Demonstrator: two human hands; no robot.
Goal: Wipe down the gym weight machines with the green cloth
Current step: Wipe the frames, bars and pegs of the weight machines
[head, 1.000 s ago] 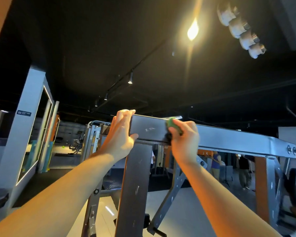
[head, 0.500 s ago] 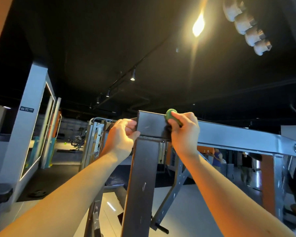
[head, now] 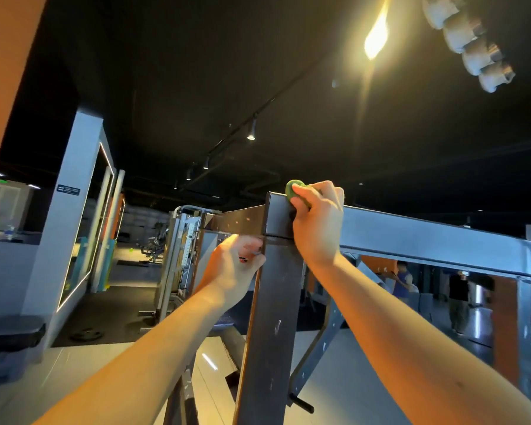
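Left hand (head: 233,265) dropped beside the dark steel upright post (head: 273,317) (fingers curled, grip unclear). Right hand (head: 318,222) grip pinches the wadded green cloth (head: 293,190) on the grey steel crossbeam (head: 411,237) corner. Mid-wipe; probably sweep rightward next, keeping pressure.

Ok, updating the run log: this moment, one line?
right hand: holds bunched green cloth on grey metal crossbeam corner | left hand: curled against dark metal upright

1. Above me, a black ceiling (head: 166,72) with one glaring lamp (head: 376,38) and track spotlights (head: 251,130).
2. To my left, a grey pillar (head: 71,185) carries a light-edged mirror (head: 86,228).
3. Pale glossy floor (head: 74,378) below; a weight plate (head: 86,334) lies on a black mat (head: 105,302).
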